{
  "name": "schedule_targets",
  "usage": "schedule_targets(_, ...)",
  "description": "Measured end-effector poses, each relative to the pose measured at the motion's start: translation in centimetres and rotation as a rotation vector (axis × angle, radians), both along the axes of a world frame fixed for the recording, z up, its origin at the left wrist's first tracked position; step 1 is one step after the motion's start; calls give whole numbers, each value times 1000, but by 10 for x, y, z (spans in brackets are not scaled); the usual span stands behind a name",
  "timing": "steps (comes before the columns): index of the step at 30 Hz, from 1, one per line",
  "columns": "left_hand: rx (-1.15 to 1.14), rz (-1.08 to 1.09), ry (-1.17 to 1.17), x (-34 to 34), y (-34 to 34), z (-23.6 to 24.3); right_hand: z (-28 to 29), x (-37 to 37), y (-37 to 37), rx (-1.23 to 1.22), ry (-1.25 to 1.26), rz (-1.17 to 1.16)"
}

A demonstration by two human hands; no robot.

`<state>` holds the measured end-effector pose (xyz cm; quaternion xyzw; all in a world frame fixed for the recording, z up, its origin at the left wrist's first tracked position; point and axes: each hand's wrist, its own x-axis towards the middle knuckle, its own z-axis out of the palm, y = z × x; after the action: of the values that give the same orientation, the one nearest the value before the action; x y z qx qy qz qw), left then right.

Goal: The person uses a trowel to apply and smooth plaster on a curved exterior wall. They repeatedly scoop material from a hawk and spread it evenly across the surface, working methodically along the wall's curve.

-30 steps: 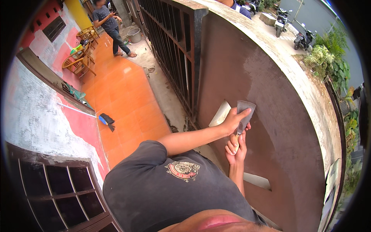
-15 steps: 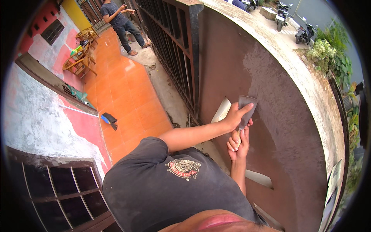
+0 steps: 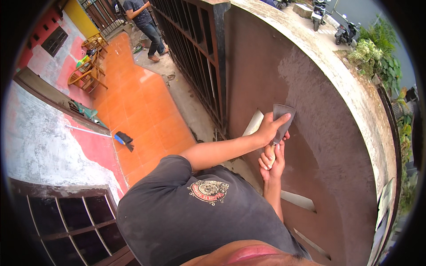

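Head view, only one. Both hands on one tool. Left grip (image 3: 266, 131) is mostly closed: thumb flat on the near face of the scraper (image 3: 279, 133), fingertips showing past its far edge, so the blade sits pinched between them. Right grip (image 3: 275, 167) sits just below, toward the body, fingers curled round the pale handle (image 3: 272, 155), thumb along it near the blade's base. So: scraper spans both grips, wide grey end up and past the left one, handle down into the right one. Blade has the brown wall (image 3: 255, 66) behind it; contact with it, can't tell.

Around the grips: rough darker patch (image 3: 324, 106) on that wall, up and right of the left grip. Pale slot (image 3: 253, 123) just left of it, another slot (image 3: 298, 201) below right of the right grip. Wall's pale top edge (image 3: 346, 75) runs further out, right. Dark barred gate (image 3: 193, 44) up and left.

Far from the grips, left: orange tile floor (image 3: 142, 119), broom (image 3: 124, 140) with blue and black head, wooden chairs (image 3: 91, 75) beyond. Second person (image 3: 144, 26) upper left, face out of frame. Parked motorbikes (image 3: 347, 32) upper right, past the wall, green plants (image 3: 370, 57) beside them.
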<state>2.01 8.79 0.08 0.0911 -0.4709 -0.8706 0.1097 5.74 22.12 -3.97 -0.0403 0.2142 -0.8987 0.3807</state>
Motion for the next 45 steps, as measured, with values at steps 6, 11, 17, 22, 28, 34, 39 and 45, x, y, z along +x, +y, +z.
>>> schedule_targets(6, -7, -10, -11, 2, -6, 10, 4, -1, -7, -28, 15, -25)
schedule_targets(11, -19, 7, -2, 0, -6, 12, 5, 0, -7, -80, 90, 30)
schedule_targets(17, -41, -12, -13, 0, -8, 12, 6, 2, -9, -27, -3, -18)
schedule_targets(22, -34, 1, -11, -1, -8, 18, 15, 3, -13, -111, 23, 3)
schedule_targets(28, -68, -11, -136, -2, -11, 18, 18, 10, -19, -69, 61, -5)
schedule_targets(34, -34, 40, -56, 2, -11, 21, 23, 14, -21, -10, -38, -47)
schedule_targets(39, -50, 33, -71, -3, -15, 30, 37, 10, -25, -32, 11, -38)
schedule_targets(45, -63, 43, -70, -2, -11, 31, 43, 11, -24, 143, -113, -94)
